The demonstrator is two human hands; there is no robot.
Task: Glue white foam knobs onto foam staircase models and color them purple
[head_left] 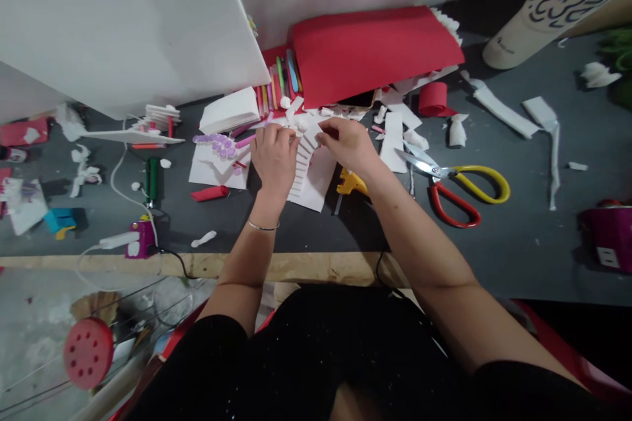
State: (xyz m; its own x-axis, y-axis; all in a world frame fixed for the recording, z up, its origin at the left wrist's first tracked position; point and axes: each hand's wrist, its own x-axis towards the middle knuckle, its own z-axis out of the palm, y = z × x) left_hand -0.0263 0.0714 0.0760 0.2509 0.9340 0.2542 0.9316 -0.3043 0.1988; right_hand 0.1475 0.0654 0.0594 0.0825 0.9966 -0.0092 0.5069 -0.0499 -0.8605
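White paper (322, 179) — bottle (548, 13) lettering (505, 47) illegible

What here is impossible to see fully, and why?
- Head view: whether the right hand holds anything; too small to tell.
- Head view: part of the ribbed white paper, hidden by the left hand.
- Head view: part of the yellow tool, hidden by the right forearm.
- Head view: top of the patterned bottle, cut off by the upper-right corner.

Two hands (272, 154) (349, 143), one pair of scissors (436, 172)

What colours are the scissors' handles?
One yellow handle, one red handle; head view shows both.
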